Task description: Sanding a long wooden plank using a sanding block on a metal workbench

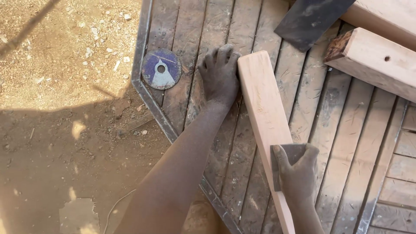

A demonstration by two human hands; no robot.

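Here, two hands (219, 76) (297, 173), one wooden post (264, 112), one sandpaper sheet (291, 152), one disc (161, 69).

Pale wooden bar (264, 117): bare, smooth, matt, freshly sanded look. Grey abrasive sheet (287, 152): matt, gritty, paper-like. Table (346, 125): weathered wooden slats, scratched and dusty, framed by a dull metal rim. Cutting disc (161, 69): matt blue-purple face, worn, metal centre ring. Second wooden block (381, 65): smooth faces, rough splintered end. Hands (219, 76): coated in fine dust. Ground (56, 130): sandy, strewn with sawdust.
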